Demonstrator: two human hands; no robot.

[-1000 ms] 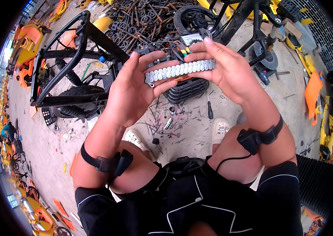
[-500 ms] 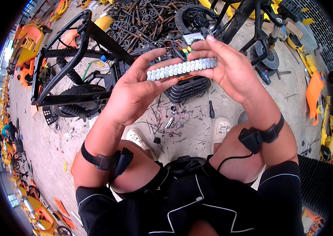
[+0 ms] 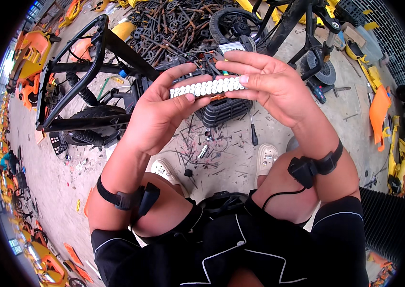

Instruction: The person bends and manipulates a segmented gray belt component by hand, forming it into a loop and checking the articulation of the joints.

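A silvery roller chain (image 3: pixel 207 88), its links lying in close side-by-side rows, is stretched between my two hands at chest height. My left hand (image 3: pixel 158 106) grips its left end, thumb on the near face and fingers behind. At the other end, my right hand (image 3: pixel 279 86) pinches the chain with the thumb on top and the fingers underneath and beyond. Behind the chain, partly hidden by my hands, lie a black ribbed part (image 3: pixel 226 111) and some cables on the floor.
A black tubular frame (image 3: pixel 97 57) stands to the left, another frame (image 3: pixel 303 33) at the far right. Beyond lies a heap of rusty metal parts (image 3: pixel 164 31) and a wheel (image 3: pixel 233 26). A screwdriver (image 3: pixel 254 134), a drill (image 3: pixel 317 92) and scattered bolts lie on the floor.
My right hand has moved slightly left and down, its thumb now pressing on the chain's right end. The chain has turned nearly level and shifted a little left.
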